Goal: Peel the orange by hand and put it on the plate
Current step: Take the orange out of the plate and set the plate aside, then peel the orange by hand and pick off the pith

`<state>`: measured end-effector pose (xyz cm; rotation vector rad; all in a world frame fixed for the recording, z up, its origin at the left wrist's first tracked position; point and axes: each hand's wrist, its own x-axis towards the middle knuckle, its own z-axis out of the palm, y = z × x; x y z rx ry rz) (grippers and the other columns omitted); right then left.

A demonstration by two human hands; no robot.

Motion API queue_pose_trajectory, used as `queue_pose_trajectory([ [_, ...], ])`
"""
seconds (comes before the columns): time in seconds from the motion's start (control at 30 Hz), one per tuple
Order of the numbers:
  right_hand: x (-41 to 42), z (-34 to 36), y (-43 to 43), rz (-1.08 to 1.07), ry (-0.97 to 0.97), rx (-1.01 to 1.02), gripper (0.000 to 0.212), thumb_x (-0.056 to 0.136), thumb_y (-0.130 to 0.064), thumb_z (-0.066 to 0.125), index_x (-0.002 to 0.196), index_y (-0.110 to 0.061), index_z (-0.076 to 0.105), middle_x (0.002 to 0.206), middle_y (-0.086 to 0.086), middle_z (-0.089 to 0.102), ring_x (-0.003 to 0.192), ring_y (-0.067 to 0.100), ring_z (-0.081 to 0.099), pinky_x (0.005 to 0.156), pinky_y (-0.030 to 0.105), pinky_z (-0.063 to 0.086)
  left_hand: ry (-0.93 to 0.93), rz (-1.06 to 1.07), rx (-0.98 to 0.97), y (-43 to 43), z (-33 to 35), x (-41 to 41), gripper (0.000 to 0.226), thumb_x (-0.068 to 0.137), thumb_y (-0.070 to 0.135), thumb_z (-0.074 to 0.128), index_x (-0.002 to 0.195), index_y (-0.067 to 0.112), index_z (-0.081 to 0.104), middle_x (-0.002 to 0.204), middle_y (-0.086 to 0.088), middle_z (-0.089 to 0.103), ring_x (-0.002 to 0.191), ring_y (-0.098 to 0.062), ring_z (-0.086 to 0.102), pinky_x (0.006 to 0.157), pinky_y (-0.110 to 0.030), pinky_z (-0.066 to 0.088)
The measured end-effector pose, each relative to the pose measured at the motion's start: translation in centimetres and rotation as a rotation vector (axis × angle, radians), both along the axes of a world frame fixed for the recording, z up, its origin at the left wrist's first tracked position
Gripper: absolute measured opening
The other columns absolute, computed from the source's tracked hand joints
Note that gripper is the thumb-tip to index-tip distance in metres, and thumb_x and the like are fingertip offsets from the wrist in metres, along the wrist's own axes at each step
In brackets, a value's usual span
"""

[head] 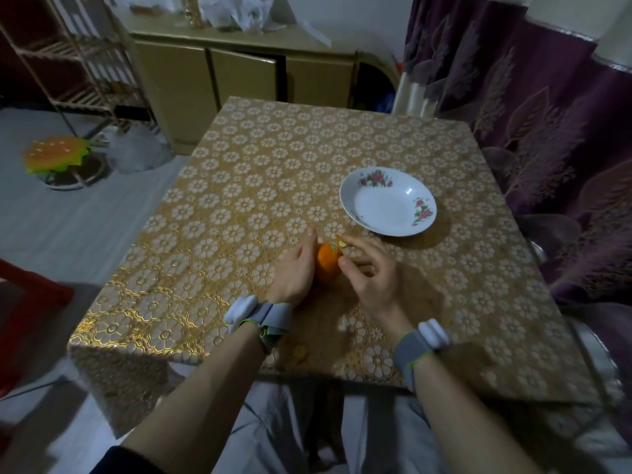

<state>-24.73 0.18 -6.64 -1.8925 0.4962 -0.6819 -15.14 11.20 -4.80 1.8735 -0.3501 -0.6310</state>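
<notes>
Seen from above, over a table (239, 186) with a gold flowered cloth. Nearest the viewer, two bare forearms reach forward, each with a grey wristband (260, 318). The left hand (294, 268) stands on its edge with the thumb pointing away. Its fingers are hidden behind the fruit, but they seem to wrap round the orange (327, 263) and steady it against the cloth. The orange sits just to the right of that palm, between the two hands and touching both, still almost wholly in its skin.

The right hand (371, 271) comes in from the other side with its fingers curled. The thumb tip presses the near right of the orange, and the forefinger hooks a small lifted flap of peel (340, 241) at the far top. The grip looks narrow, a pinch and not a full grasp. The peeling has probably only just begun.

Beyond the right fingertips, further away and to the right, lies a white plate (383, 206) with pink flowers on its rim, holding nothing. The right hand is the nearer one to it
</notes>
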Motion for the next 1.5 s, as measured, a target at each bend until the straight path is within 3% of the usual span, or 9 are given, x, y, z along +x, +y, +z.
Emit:
queue_pose_trajectory([
  [0.1, -0.7, -0.7, 0.9, 0.029, -0.043, -0.166, 0.036, 0.085, -0.027, 0.070, 0.121, -0.030, 0.067, 0.120, -0.026, 0.058, 0.105, 0.000, 0.061, 0.080, 0.016, 0.051, -0.005, 0.013, 0.040, 0.0, -0.4, 0.3, 0.081, 0.094, 0.074, 0.017, 0.121, 0.014, 0.065, 0.122, -0.010, 0.063, 0.112, -0.027, 0.057, 0.101, -0.042, 0.038],
  [0.17, -1.2, -1.2, 1.1, 0.020, -0.062, -0.276, 0.035, 0.084, -0.025, 0.074, 0.119, -0.024, 0.069, 0.119, -0.020, 0.061, 0.112, 0.000, 0.057, 0.090, 0.016, 0.047, -0.005, 0.009, 0.060, -0.1, -0.4, 0.3, 0.090, 0.089, 0.079, 0.014, 0.131, 0.016, 0.061, 0.131, -0.012, 0.061, 0.119, -0.029, 0.056, 0.107, -0.046, 0.036],
  [0.27, -1.8, -0.8, 1.1, 0.030, -0.050, -0.337, 0.032, 0.081, -0.027, 0.078, 0.112, -0.023, 0.070, 0.114, -0.010, 0.063, 0.104, 0.003, 0.058, 0.085, 0.019, 0.049, -0.001, -0.035, 0.112, -0.3, -0.4, 0.4, 0.101, 0.077, 0.088, 0.012, 0.131, 0.018, 0.062, 0.131, -0.013, 0.061, 0.119, -0.031, 0.055, 0.109, -0.054, 0.035],
  [0.67, -3.0, -1.2, 0.5, 0.122, 0.075, -0.179, 0.037, 0.072, -0.037, 0.082, 0.095, -0.028, 0.054, 0.103, -0.014, 0.053, 0.094, 0.001, 0.055, 0.073, 0.022, 0.051, 0.007, -0.069, 0.226, -0.8, -0.5, 0.3, 0.048, 0.095, 0.062, 0.041, 0.082, 0.020, 0.059, 0.094, -0.007, 0.061, 0.092, -0.028, 0.059, 0.095, -0.045, 0.047],
  [0.8, -2.9, -1.5, 0.0, 0.115, 0.100, -0.218, 0.033, 0.071, -0.038, 0.083, 0.085, -0.031, 0.054, 0.096, -0.017, 0.053, 0.090, -0.003, 0.052, 0.070, 0.013, 0.040, -0.017, -0.096, 0.241, -1.0, -0.8, 0.4, 0.049, 0.091, 0.065, 0.045, 0.092, 0.020, 0.064, 0.097, -0.007, 0.065, 0.088, -0.025, 0.061, 0.089, -0.042, 0.049],
  [1.1, -3.1, -2.9, 0.7, 0.042, -0.063, -0.316, 0.029, 0.073, -0.035, 0.082, 0.076, -0.019, 0.058, 0.085, -0.012, 0.055, 0.080, 0.004, 0.054, 0.065, 0.016, 0.044, -0.026, -0.137, 0.276, -0.9, -0.2, 0.6, 0.044, 0.093, 0.060, 0.047, 0.106, 0.021, 0.063, 0.103, -0.009, 0.062, 0.088, -0.023, 0.057, 0.079, -0.036, 0.045],
  [1.23, -3.2, -2.4, 0.8, 0.038, -0.013, -0.183, 0.027, 0.075, -0.035, 0.081, 0.085, -0.026, 0.058, 0.094, -0.012, 0.056, 0.089, 0.001, 0.058, 0.070, 0.017, 0.054, 0.004, -0.100, 0.228, -0.8, 0.1, 0.2, 0.035, 0.097, 0.056, 0.042, 0.089, 0.025, 0.056, 0.091, -0.004, 0.059, 0.088, -0.026, 0.058, 0.087, -0.040, 0.048],
  [1.37, -3.0, -2.3, 0.8, -0.036, -0.046, -0.042, 0.016, 0.081, -0.029, 0.078, 0.092, -0.026, 0.068, 0.094, -0.011, 0.065, 0.089, 0.005, 0.064, 0.073, 0.026, 0.057, 0.047, -0.057, 0.183, -0.6, 0.5, -0.2, 0.040, 0.099, 0.057, 0.036, 0.084, 0.025, 0.053, 0.092, -0.010, 0.060, 0.079, -0.026, 0.059, 0.062, -0.031, 0.049],
  [1.5, -2.8, -2.3, 0.7, -0.024, -0.043, -0.047, 0.018, 0.081, -0.033, 0.077, 0.096, -0.028, 0.070, 0.097, -0.013, 0.066, 0.092, 0.007, 0.065, 0.075, 0.033, 0.059, 0.048, -0.041, 0.178, -0.5, 0.5, -0.1, 0.042, 0.100, 0.059, 0.033, 0.085, 0.025, 0.052, 0.091, -0.009, 0.060, 0.075, -0.025, 0.059, 0.055, -0.029, 0.046],
])
